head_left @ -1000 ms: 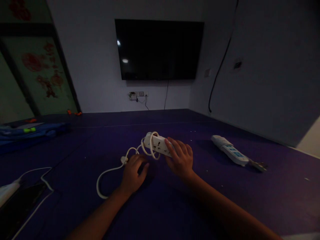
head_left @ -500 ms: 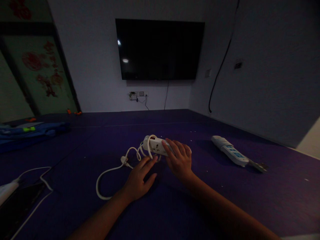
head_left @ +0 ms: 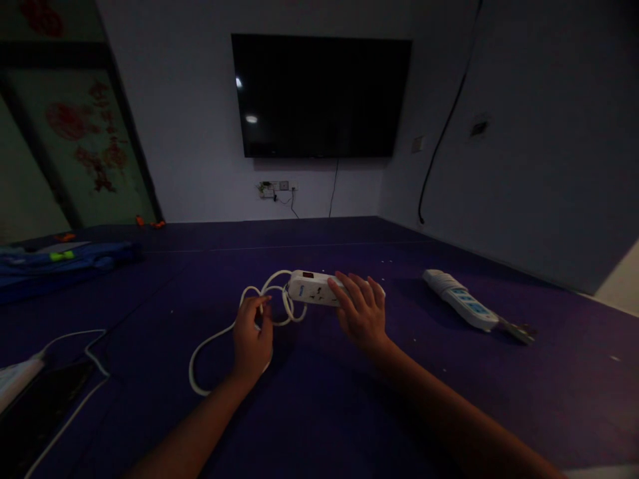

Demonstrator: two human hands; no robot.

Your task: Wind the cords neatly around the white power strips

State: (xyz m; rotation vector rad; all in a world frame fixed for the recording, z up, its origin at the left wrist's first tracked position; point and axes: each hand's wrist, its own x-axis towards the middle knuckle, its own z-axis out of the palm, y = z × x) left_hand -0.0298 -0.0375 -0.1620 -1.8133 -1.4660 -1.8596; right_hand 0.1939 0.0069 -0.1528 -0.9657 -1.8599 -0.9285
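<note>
A white power strip [head_left: 314, 287] with a dark red switch is held by its right end in my right hand [head_left: 363, 311], fingers over the top. From its left end a white cord [head_left: 200, 356] runs in loose loops to the left and down onto the purple floor. My left hand [head_left: 253, 336] is at the loops, thumb and fingertips pinched together on the cord. The plug is hidden, apparently behind or under that hand.
To the right lies a second power strip [head_left: 462, 299] with blue sockets and its cord wound round it. At the left are a third white strip [head_left: 20, 379], a dark flat panel [head_left: 47, 402] and blue cloth [head_left: 74, 259]. A television [head_left: 322, 96] hangs on the wall.
My left hand has moved left, from beside the strip to the cord, and its fingers have closed. The loop around the strip's left end has come off. My right hand keeps its hold.
</note>
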